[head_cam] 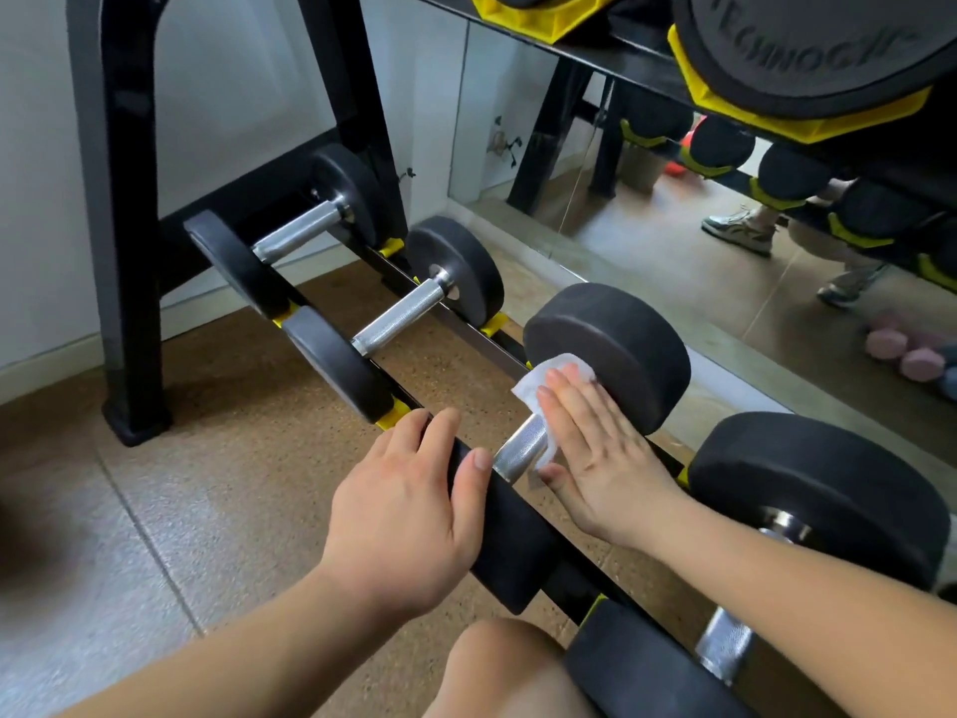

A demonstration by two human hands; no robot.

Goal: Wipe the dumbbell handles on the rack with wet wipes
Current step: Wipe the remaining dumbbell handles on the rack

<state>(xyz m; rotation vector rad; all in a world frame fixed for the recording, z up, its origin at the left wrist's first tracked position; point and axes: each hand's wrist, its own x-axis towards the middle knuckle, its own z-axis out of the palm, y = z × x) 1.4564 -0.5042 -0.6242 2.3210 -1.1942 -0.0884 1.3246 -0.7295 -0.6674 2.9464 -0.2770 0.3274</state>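
Knee (497, 665): bare, at the bottom edge between the two forearms.
Left hand (409, 505): open, its fingers laid over the top of the near head (512, 536) of the third dumbbell, thumb pointing toward the bar.
Right hand (595, 458): flat, fingers straight and together, pressing a wet wipe (549, 386) against the handle.
Handle (520, 453): knurled, bright chrome, on the lowest tier of the rack; only its near half shows.
Wet wipe: white and crumpled, wrapped partly round the far half of the handle and touching the far head (611, 355).
Rack (124, 199): black frame with yellow cradles (391, 414) under the dumbbell heads.
Neighbours: two smaller dumbbells (401, 316) to the left with bare handles, one larger dumbbell (818, 500) to the right.
In the way: the right hand and the wipe hide the far part of the bar; the left hand covers the near head's top edge.
Above: a big dumbbell (808, 49) in a yellow saddle on the upper shelf.
Behind: a mirror (673, 261) reflecting shoes and pink dumbbells.
Floor (155, 536): grey tiles beside speckled brown matting.
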